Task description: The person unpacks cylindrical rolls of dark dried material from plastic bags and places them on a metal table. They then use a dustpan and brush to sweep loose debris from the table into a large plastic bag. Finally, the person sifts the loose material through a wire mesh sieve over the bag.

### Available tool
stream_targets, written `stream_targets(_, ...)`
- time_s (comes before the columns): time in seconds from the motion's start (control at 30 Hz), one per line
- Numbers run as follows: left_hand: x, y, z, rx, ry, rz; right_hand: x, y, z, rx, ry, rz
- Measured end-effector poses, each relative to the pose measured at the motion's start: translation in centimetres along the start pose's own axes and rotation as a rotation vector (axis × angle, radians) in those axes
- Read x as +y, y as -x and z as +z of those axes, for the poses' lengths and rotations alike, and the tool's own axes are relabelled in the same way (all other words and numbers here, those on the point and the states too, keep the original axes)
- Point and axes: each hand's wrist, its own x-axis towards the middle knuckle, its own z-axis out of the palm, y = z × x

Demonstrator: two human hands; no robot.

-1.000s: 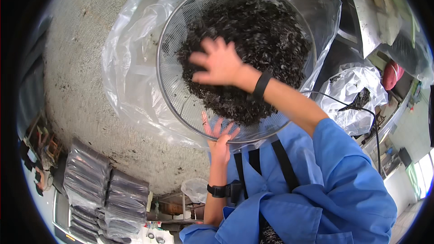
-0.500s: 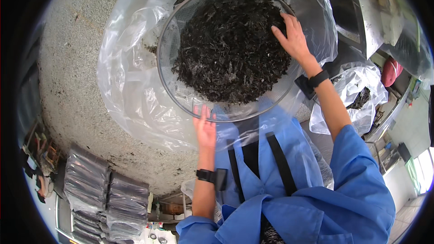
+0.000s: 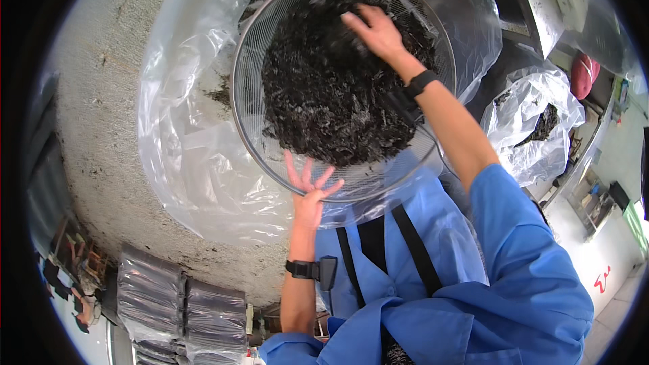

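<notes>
A round sieve with a thin metal rim and fine mesh lies over a large clear plastic bag. Dark, dry flakes, perhaps seaweed, are heaped on the mesh. My left hand is at the near left rim, its thumb over the edge and its fingers spread against the mesh; whether they lie above or beneath it is hard to see. Above the far part of the heap is my right hand, thumb and fingers apart, some fingertips blurred among the flakes. Nothing shows in its grasp.
To the right stands a smaller clear bag with dark flakes inside. A metal-edged fixture is at the far right, near a red object. Stacked dark, plastic-wrapped packs are at the lower left, beside rough speckled floor.
My right hand has moved left from the right rim to over the flakes. My left fingers now reach farther past the rim and are spread wider. The flakes extend nearer to me.
</notes>
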Motion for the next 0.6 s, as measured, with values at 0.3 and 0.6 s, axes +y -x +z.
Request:
stream_targets(0.3, -1.3, 7.2, 3.1, 0.146, 0.167, 0.043, -10.3, 10.9, -2.3, -0.484, 0.139, -0.818)
stream_targets(0.6, -1.6, 10.0, 7.5, 0.053, 0.125, 0.034, -13.4, 6.8, -0.1, -0.241, 0.171, -0.262)
